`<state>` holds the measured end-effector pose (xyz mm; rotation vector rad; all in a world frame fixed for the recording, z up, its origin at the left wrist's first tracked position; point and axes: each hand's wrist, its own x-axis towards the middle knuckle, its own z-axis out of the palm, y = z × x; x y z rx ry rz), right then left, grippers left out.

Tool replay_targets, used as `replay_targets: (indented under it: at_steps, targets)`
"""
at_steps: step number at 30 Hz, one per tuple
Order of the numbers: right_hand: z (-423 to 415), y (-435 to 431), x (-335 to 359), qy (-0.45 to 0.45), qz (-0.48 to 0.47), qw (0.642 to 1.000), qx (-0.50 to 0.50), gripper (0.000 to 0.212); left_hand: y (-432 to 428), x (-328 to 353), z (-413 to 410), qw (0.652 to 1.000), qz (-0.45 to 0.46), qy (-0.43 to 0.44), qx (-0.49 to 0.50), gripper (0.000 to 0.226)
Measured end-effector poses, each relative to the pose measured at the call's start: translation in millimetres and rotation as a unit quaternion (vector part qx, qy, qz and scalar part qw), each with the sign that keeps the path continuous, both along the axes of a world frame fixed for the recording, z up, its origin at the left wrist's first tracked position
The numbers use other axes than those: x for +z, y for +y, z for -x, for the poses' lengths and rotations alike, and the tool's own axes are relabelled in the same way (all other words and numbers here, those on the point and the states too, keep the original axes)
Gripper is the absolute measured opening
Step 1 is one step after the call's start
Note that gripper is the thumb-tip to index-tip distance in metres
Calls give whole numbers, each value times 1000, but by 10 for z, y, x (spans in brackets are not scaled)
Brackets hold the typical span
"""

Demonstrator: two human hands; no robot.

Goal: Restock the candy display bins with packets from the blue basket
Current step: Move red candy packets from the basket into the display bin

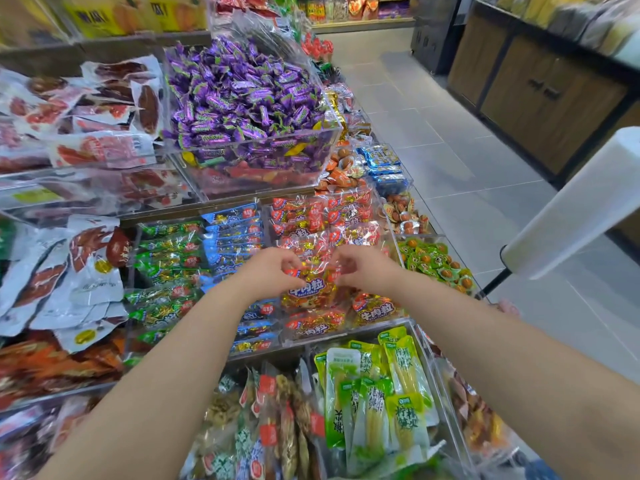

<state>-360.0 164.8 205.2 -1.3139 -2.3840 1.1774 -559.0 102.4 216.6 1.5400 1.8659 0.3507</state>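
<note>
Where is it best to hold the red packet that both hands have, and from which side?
Probably by its two top corners, from above, as the left hand and right hand pinch the red packet now. It is a soft bag bulging with small wrapped pieces; the flatter edge gives a surer grip than the full middle, and lets it drop straight into the clear bin.

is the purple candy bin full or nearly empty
Full: the purple candies heap well above the rim of the clear bin.
</note>
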Motion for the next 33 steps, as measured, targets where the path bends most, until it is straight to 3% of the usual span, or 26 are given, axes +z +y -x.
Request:
replay_targets:
  at_steps: [5,9,15,22,27,33]
  targets:
    - [-4,82,92,-23,-88,995,29,18,130,34,54,999,3,31,-38,20]
    - [12,54,9,-111,-106,985,77,18,84,-167,-109,985,41,121,-115,46]
    - [133,91,17,-62,-122,989,49,11,155,-134,5,977,-3,185,-102,52]
    - [113,58,-132,-144,-95,980,96,14,103,-327,-90,968,39,198,-148,49]
    - [52,65,-188,-113,-85,989,47,17,138,-291,-60,980,16,165,-109,42]
    - [44,-3,-248,-75,-10,997,26,24,84,-258,-90,957,63,259,-119,32]
